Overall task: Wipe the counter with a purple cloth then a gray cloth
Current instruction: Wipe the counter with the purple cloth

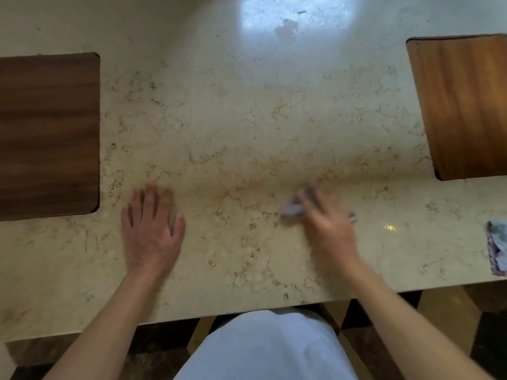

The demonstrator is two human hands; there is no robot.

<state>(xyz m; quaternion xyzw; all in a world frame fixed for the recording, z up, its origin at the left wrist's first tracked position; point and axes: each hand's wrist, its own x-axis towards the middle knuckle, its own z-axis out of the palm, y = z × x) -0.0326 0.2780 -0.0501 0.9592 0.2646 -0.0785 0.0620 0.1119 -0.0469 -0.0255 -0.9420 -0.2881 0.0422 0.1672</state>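
Right hand [326, 226] grips a bunched cloth [292, 208] flat on the counter [247, 133], blurred in mid-wipe; colour reads pale purple-gray, cannot tell which cloth it is. Second cloth [498, 249] lies at the counter's near right edge, well apart from the right hand. Left hand [152, 223] released, palm flat on the counter, left of the right hand, holding nothing. Judgement: keep the palm pressing evenly and overlap strokes outward toward the far smudges under the glare [285, 28].
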